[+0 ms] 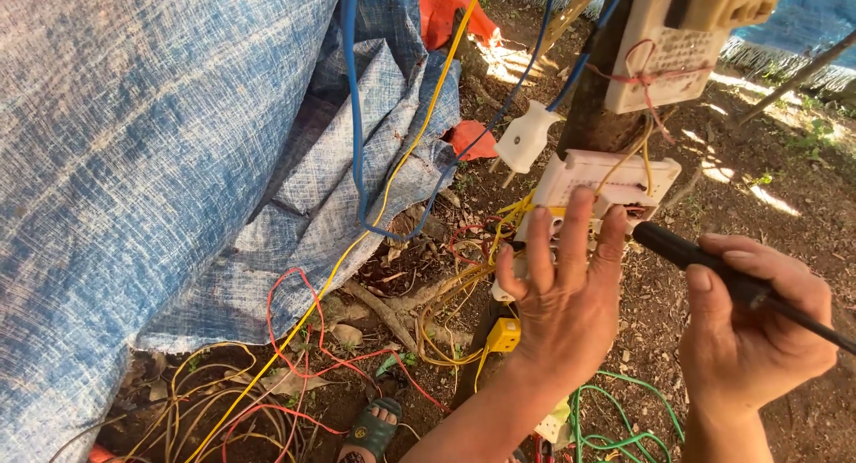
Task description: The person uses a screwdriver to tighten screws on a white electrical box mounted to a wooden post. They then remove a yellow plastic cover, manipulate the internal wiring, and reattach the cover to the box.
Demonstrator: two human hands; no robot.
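Note:
My left hand [562,289] presses with spread fingers against a cream plastic switch box [615,176] fixed low on a dark wooden post [602,106]. My right hand [758,325] grips a black-handled tool [704,258]; its tip points left at the box's right side, close to my left fingertips. Yellow wires [464,280] run out from under the box. A white plug [526,138] on a blue cable [352,115] hangs just left of the box. A second cream box [669,57], tied with red wire, sits higher on the post.
A blue woven tarp [134,160] fills the left side. Red, yellow and green wires [294,374] tangle over the dirt ground. A sandalled foot [370,427] stands at the bottom centre. A small yellow connector [504,334] lies by my left wrist.

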